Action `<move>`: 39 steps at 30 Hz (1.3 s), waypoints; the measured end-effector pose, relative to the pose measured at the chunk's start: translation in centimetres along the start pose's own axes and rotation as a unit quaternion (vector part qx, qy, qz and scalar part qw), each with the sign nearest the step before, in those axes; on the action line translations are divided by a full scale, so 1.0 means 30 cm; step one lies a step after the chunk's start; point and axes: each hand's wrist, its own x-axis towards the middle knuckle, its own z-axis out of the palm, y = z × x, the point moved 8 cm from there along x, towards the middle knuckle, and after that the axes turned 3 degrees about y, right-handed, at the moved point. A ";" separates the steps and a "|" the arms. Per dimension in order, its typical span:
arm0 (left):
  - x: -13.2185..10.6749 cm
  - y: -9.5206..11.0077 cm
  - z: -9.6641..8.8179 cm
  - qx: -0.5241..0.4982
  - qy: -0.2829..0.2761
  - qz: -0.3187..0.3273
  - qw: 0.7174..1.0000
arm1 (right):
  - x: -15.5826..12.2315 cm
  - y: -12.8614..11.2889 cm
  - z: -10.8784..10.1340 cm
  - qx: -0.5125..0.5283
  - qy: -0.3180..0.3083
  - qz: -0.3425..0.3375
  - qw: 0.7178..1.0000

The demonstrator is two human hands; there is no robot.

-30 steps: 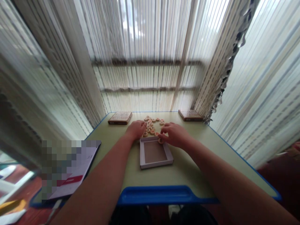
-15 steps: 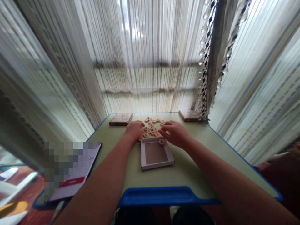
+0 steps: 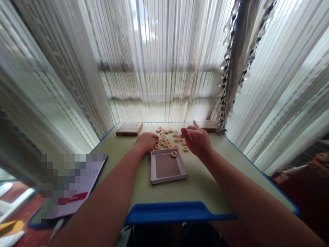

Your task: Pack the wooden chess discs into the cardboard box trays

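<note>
Round wooden Chinese chess pieces [image 3: 165,144] with red and dark characters lie scattered across the far middle of the table. At their left edge my left hand [image 3: 147,141] rests low, fingers stretched toward the nearest pieces and loosely bent. My right hand [image 3: 197,139] is at the right side of the pieces with its fingers curled in; whatever they may hold is hidden. Just in front of the pieces sits a shallow white open box [image 3: 153,168] with a brown bottom. One Chinese chess piece [image 3: 174,154] lies inside its far right corner.
A flat brown box [image 3: 129,128] lies at the far left of the table [image 3: 205,185], and a similar box [image 3: 205,125] at the far right. A tablet [image 3: 87,181], partly pixelated, is at the left. Curtains [image 3: 164,82] hang behind the blue-rimmed table.
My right hand has moved right and curled its fingers, and more pieces show to the right of the white box. My left hand stays beside the pieces. The view has shifted slightly.
</note>
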 end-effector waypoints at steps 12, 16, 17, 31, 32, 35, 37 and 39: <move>-0.020 0.046 -0.099 -0.364 0.128 -0.037 0.922 | 0.011 -0.022 -0.043 -0.014 0.035 -0.004 0.999; -0.046 0.089 -0.063 -0.576 0.067 -0.075 0.811 | 0.002 -0.040 0.031 0.007 -0.041 -0.028 0.999; -0.055 0.108 -0.054 -0.608 0.044 -0.071 0.789 | -0.003 -0.048 0.049 0.020 -0.060 -0.039 0.997; -0.109 0.193 -0.011 -0.682 -0.104 -0.105 0.716 | -0.014 -0.051 0.087 0.043 -0.085 -0.066 0.993; -0.112 0.191 -0.005 -0.682 -0.113 -0.116 0.713 | -0.015 -0.055 0.086 0.040 -0.089 -0.074 0.993; -0.117 0.181 0.008 -0.686 -0.125 -0.146 0.702 | -0.016 -0.065 0.083 0.031 -0.094 -0.093 0.991; -0.120 0.174 0.014 -0.677 -0.132 -0.165 0.705 | -0.016 -0.065 0.084 0.046 -0.093 -0.099 0.990; -0.122 0.169 0.014 -0.650 -0.144 -0.171 0.727 | -0.018 -0.064 0.091 0.077 -0.096 -0.105 0.987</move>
